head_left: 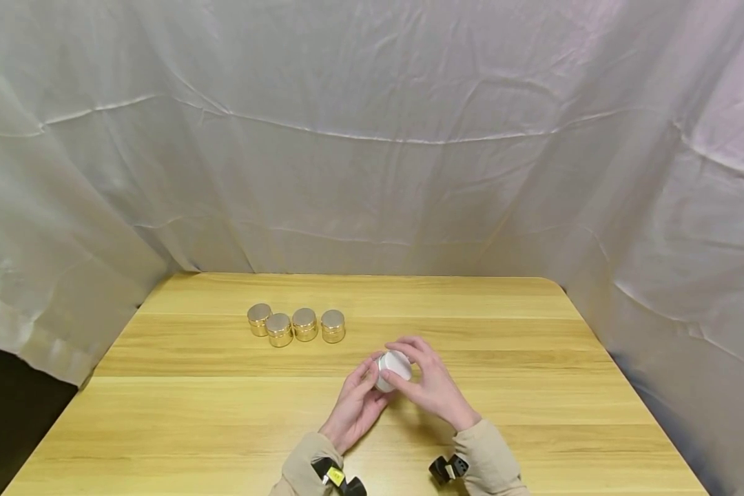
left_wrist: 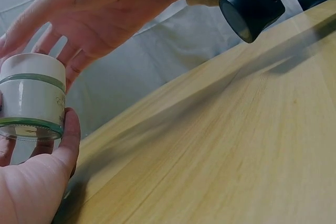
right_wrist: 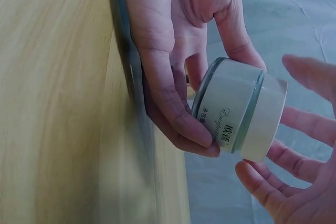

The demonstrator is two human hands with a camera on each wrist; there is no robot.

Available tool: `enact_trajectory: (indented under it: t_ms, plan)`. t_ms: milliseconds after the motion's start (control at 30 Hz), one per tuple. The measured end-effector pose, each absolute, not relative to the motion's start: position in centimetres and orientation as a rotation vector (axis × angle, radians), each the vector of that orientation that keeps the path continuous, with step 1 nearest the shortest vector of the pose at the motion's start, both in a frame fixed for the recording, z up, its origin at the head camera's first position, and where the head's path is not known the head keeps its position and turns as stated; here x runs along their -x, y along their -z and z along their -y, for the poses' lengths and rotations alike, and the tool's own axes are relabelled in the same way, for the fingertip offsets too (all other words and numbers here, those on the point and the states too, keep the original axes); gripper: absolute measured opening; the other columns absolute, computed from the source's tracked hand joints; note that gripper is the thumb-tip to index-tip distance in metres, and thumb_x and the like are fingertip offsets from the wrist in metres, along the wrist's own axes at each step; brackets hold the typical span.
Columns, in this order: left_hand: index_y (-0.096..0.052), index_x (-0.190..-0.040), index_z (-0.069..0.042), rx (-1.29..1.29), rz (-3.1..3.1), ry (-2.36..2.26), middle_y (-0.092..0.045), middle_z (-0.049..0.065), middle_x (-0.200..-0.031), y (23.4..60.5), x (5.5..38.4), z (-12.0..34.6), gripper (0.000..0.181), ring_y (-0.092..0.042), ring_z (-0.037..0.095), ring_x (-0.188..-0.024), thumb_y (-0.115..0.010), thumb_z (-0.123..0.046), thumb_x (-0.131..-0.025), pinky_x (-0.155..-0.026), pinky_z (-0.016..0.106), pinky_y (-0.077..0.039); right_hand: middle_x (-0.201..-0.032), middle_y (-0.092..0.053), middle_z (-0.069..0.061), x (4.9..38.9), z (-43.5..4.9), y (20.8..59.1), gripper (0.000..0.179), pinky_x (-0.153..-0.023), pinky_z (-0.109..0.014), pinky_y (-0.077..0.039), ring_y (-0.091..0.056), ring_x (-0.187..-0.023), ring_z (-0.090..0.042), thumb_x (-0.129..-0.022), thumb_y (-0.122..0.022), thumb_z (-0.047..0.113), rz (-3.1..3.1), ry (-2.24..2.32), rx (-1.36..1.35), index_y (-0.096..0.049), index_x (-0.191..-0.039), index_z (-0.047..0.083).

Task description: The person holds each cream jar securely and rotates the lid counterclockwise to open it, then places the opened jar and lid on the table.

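A small white jar with a white lid (head_left: 399, 363) is held above the table, tilted. My left hand (head_left: 355, 406) grips its body, thumb on one side and fingers on the other. In the right wrist view the jar (right_wrist: 226, 106) shows dark lettering, a greenish glass edge at its base and a greenish band below the lid. My right hand (head_left: 432, 382) reaches round the lid with spread, slightly bent fingers. Its fingertips (right_wrist: 245, 170) lie right at the lid's rim, while another finger stands a little apart from it. The lid sits on the jar.
Several gold-lidded jars (head_left: 305, 324) stand close together on the wooden table (head_left: 211, 427), left of the hands and further back. Grey curtains (head_left: 372, 186) hang behind the table and at its sides. Black cameras (head_left: 449, 469) are strapped at both wrists over beige sleeves.
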State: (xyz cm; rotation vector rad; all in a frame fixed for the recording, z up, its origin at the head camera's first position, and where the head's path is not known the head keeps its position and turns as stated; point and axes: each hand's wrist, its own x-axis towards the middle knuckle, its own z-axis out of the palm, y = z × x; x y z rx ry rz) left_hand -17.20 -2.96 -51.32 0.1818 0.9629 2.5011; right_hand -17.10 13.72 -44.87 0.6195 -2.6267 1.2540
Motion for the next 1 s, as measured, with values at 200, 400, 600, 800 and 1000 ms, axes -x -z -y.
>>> enact_trajectory:
  t_ms: [200,400,600,800,1000]
  plan:
    - [-0.018,-0.156,-0.003,-0.196,-0.97,-2.499,-0.024,0.018,-0.16,51.36,17.2,2.94,0.061,-0.051,0.017,-0.134,-0.047,-0.024,-0.107,-0.12,0.033,-0.041,-0.121,-0.065,-0.005,17.17,-13.77,45.02,0.036,-0.099,-0.048,-0.053,-0.061,-0.114,-0.025,-0.087,-0.076,0.017,2.592,-1.222,-0.68,-0.071,-0.121,0.01]
    - [-0.023,-0.153,-0.004,-0.184,-0.971,-2.5,-0.029,0.017,-0.156,51.35,17.23,2.91,0.056,-0.052,0.017,-0.131,-0.046,-0.026,-0.107,-0.118,0.032,-0.044,-0.126,-0.063,-0.008,17.15,-13.81,45.04,0.04,-0.101,-0.052,-0.052,-0.06,-0.118,-0.028,-0.086,-0.076,0.016,2.593,-1.243,-0.7,-0.069,-0.124,0.009]
    - [-0.023,-0.152,-0.004,-0.182,-0.968,-2.5,-0.029,0.017,-0.156,51.31,17.21,2.89,0.054,-0.054,0.017,-0.129,-0.046,-0.025,-0.107,-0.118,0.032,-0.044,-0.122,-0.065,-0.009,17.21,-13.72,44.93,0.043,-0.09,-0.051,-0.057,-0.062,-0.106,-0.024,-0.087,-0.077,0.024,2.619,-1.25,-0.587,-0.068,-0.125,0.007]
    - [-0.02,-0.154,-0.004,-0.179,-0.968,-2.496,-0.029,0.016,-0.157,51.3,17.21,2.94,0.059,-0.052,0.017,-0.132,-0.047,-0.025,-0.107,-0.119,0.033,-0.043,-0.121,-0.065,-0.005,17.23,-13.85,45.02,0.037,-0.097,-0.051,-0.053,-0.061,-0.111,-0.024,-0.086,-0.077,0.016,2.604,-1.267,-0.643,-0.07,-0.122,0.01]
    - [-0.018,-0.155,-0.003,-0.184,-0.966,-2.495,-0.029,0.016,-0.157,51.35,17.24,2.99,0.06,-0.052,0.016,-0.132,-0.046,-0.025,-0.107,-0.119,0.032,-0.042,-0.128,-0.062,-0.008,17.19,-13.9,45.04,0.04,-0.101,-0.058,-0.049,-0.058,-0.119,-0.029,-0.087,-0.076,0.021,2.62,-1.304,-0.656,-0.068,-0.125,0.01]
